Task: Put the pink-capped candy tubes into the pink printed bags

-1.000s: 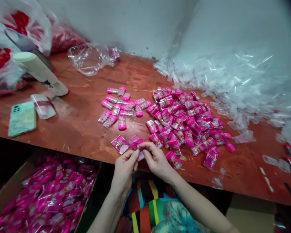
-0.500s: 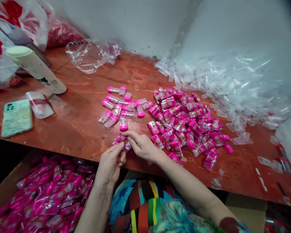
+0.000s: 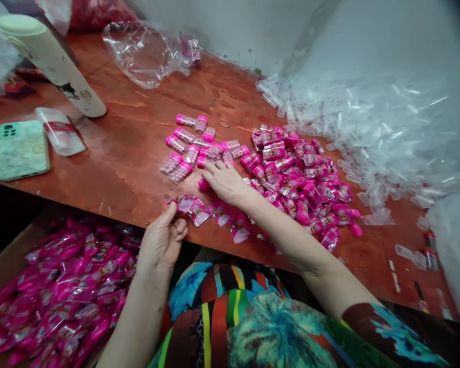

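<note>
My left hand point(image 3: 164, 235) is closed at the table's front edge, thumb and finger pinching one end of a strip of pink printed plastic sleeves point(image 3: 199, 212). The strip trails rightward across the wood, under my right forearm. My right hand point(image 3: 224, 181) lies palm down over a small clear bottle with a pink cap point(image 3: 204, 184), fingers stretched out; its fingertips touch or hover over the bottles, I cannot tell which. Several more pink-capped bottles point(image 3: 180, 173) filled with pale pink balls lie just beyond. A heap of pink-sleeved bottles point(image 3: 291, 179) is right of my right hand.
Many clear empty tubes point(image 3: 341, 122) are piled at the back right. Below the table's left edge stands a box of pink-wrapped bottles point(image 3: 72, 286). A phone point(image 3: 23, 151), a clear cup point(image 3: 60, 132), a cream drinking bottle point(image 3: 57, 69) and a clear plastic bag point(image 3: 138, 56) lie on the left.
My hands have moved apart. The right hand has moved from the sleeves up to the filled bottles, while the left keeps its pinch, and the strip now shows stretched out. The view has shifted slightly.
</note>
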`<state>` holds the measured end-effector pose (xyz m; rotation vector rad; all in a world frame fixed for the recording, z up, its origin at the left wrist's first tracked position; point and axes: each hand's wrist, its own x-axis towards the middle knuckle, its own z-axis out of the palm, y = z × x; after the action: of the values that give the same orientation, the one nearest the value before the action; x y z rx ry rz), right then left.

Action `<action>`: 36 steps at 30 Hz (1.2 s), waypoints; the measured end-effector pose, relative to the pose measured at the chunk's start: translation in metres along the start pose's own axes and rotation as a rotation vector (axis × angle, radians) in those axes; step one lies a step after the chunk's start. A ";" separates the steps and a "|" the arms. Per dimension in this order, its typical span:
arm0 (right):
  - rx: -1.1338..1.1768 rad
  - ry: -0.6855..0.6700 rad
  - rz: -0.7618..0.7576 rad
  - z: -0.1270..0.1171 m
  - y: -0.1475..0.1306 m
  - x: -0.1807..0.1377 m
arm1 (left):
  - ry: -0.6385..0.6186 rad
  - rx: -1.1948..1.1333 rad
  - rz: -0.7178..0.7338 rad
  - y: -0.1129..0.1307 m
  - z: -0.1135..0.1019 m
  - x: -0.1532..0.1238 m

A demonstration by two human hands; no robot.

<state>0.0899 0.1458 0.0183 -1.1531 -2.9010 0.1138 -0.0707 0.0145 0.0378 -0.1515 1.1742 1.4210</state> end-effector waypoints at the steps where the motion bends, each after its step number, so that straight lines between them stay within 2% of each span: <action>1: 0.051 0.005 0.032 -0.002 0.002 -0.006 | -0.002 -0.016 -0.017 -0.001 0.000 -0.001; 4: 0.426 0.091 0.208 -0.007 0.001 -0.031 | -0.030 -0.035 -0.062 -0.005 0.002 -0.004; 7: 1.097 0.194 0.347 -0.006 -0.019 -0.063 | -0.062 -0.032 -0.051 -0.015 0.004 -0.004; 9: 1.474 0.210 0.405 0.000 -0.039 -0.082 | -0.080 -0.020 -0.018 -0.024 0.006 -0.004; 12: 1.709 0.280 0.543 0.013 -0.067 -0.101 | -0.128 0.030 0.033 -0.041 0.009 -0.004; 16: 1.772 0.340 0.668 0.027 -0.082 -0.112 | -0.205 0.143 0.040 -0.058 0.010 -0.005; 19: 1.786 0.326 0.708 0.031 -0.079 -0.120 | -0.210 0.183 0.035 -0.063 0.011 -0.006; 22: 1.794 0.374 0.735 0.032 -0.074 -0.125 | -0.202 0.186 0.048 -0.065 0.013 -0.008; 26: 1.825 0.395 0.732 0.033 -0.071 -0.127 | -0.203 0.250 0.092 -0.069 0.016 -0.011; 31: 1.847 0.310 0.703 0.038 -0.074 -0.128 | -0.232 0.284 0.125 -0.071 0.017 -0.014; 34: 1.754 0.313 0.675 0.038 -0.074 -0.132 | -0.269 0.301 0.089 -0.069 0.016 -0.015; 36: 1.586 0.348 0.621 0.037 -0.073 -0.134 | -0.304 0.323 0.045 -0.069 0.016 -0.014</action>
<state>0.1361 -0.0012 -0.0114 -1.2452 -1.1962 1.5639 -0.0025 -0.0004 0.0179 0.3081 1.1389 1.2225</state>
